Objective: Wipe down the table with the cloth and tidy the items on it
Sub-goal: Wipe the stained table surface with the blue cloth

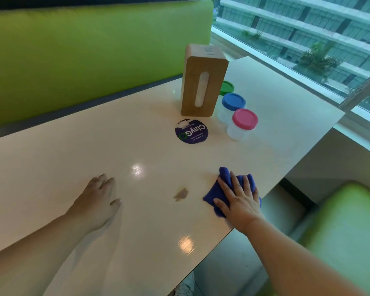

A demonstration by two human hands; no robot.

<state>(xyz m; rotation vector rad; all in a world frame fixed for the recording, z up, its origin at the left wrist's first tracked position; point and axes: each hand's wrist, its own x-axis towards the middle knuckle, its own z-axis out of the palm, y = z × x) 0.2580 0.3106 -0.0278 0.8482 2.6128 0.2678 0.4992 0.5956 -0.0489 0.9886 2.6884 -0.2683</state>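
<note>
right hand (pixel 239 199) on one cloth (pixel 215 193), left hand (pixel 96 199) flat, three jars (pixel 233 103)

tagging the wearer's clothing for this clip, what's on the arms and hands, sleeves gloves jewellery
The left forearm and right forearm are bare to the frame edge, no sleeves in view. The left hand and the right hand wear no gloves; no watch, bracelet or ring shows. The left hand is slightly blurred.

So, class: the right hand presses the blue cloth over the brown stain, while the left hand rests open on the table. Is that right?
No: the head view shows the brown stain bare, left of the blue cloth that the right hand presses. The left hand rests open on the table.
</note>
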